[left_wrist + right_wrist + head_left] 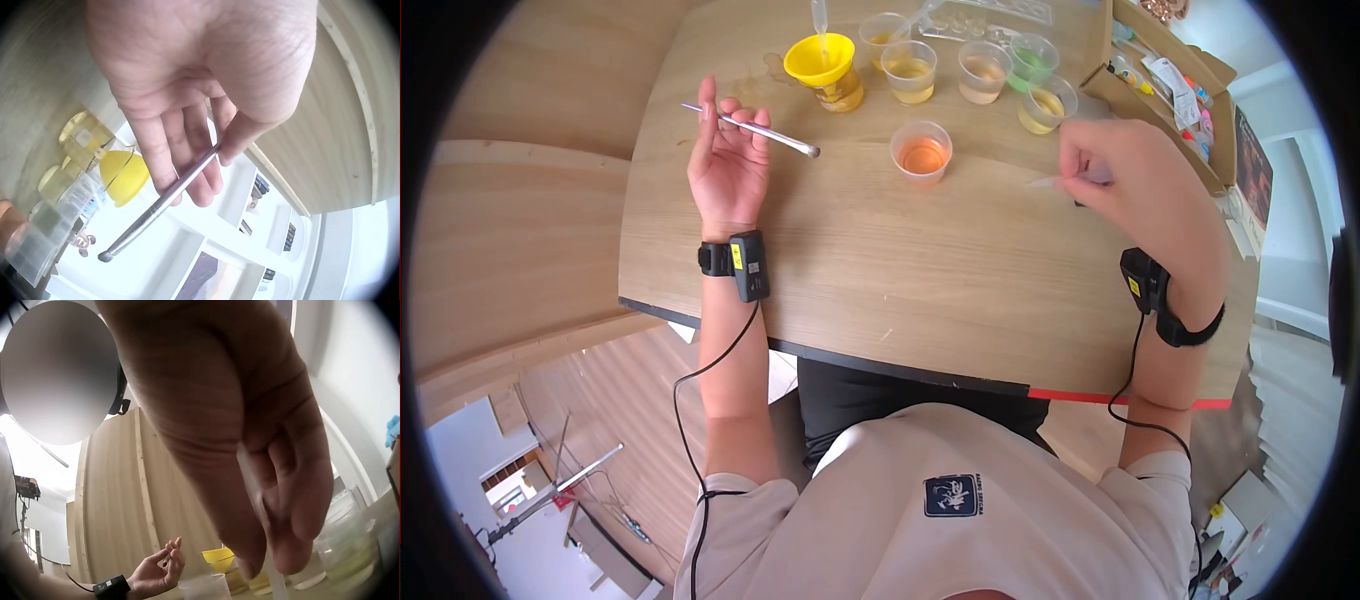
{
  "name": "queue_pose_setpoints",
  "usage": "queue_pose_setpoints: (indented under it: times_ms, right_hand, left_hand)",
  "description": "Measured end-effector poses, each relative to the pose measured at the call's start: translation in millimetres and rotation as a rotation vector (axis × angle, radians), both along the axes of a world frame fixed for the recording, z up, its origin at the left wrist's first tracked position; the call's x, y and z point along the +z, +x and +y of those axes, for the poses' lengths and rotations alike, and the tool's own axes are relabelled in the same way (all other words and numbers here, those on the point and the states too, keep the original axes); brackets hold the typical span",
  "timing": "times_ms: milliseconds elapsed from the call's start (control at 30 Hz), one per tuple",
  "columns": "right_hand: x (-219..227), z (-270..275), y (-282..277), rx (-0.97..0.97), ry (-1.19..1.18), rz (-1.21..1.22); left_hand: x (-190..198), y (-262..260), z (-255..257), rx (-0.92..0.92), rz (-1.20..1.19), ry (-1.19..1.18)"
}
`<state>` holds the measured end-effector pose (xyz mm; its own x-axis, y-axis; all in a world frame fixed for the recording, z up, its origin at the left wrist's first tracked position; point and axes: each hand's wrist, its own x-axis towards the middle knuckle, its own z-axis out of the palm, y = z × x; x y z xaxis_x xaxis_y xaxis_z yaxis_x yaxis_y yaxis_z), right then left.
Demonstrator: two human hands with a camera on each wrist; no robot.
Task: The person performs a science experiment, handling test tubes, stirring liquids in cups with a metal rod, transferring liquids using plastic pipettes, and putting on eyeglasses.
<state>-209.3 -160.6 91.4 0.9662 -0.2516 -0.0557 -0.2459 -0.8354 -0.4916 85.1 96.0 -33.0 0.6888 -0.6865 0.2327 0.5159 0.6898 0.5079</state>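
Observation:
My left hand is palm up and pinches a slim brush between thumb and fingers. In the left wrist view the brush has a silvery handle and a small dark bristle tip pointing away from the palm. At the right, my right hand grips a translucent plastic dropper, its thin tip pointing left over the table. The right wrist view shows its pale stem between thumb and fingers; the rest is hidden. Between the hands stands a clear cup of orange liquid.
A yellow funnel sits on a cup at the back, with another dropper upright in it. Several cups of yellowish, peach and green liquid stand beside it. An open cardboard box of small bottles lies at the back right.

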Motion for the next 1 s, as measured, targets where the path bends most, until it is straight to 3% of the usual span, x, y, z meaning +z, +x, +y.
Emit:
queue_pose_setpoints:
  times_ms: [167, 233, 433, 667, 767, 833, 967, 1000]
  right_hand:
    - [-15.7, 2.9, -10.9, 0.027, -0.202, 0.003]
    - [-22.8, 1.9, -12.5, 0.091, -0.254, -0.148]
    - [-29.5, 25.5, 11.6, 0.038, -0.197, -0.102]
    - [-31.7, 17.4, 7.9, 0.008, -0.231, -0.074]
    - [-27.6, 20.9, 3.0, 0.064, -0.240, -0.066]
    - [-13.9, 25.4, -1.2, 0.137, -0.103, 0.105]
    - [-14.3, 28.1, 4.7, 0.091, -0.214, 0.044]
    - [-24.5, 24.1, 8.8, 0.094, -0.226, -0.064]
  left_hand:
    - [-0.7, 2.6, 0.4, 0.004, -0.011, 0.013]
    - [0.4, 2.7, 1.6, 0.010, -0.011, 0.013]
    - [2.9, 2.5, 0.3, -0.020, 0.020, -0.004]
    - [-1.7, 5.4, 1.5, -0.003, 0.001, -0.004]
    - [-1.8, 6.9, 0.1, -0.004, -0.003, 0.000]
    - [-1.4, 6.1, 0.4, 0.002, -0.001, 0.008]
    - [-2.8, 6.9, 0.1, 0.011, -0.002, 0.024]
    - [-3.5, 7.7, -0.7, 0.015, -0.007, 0.031]
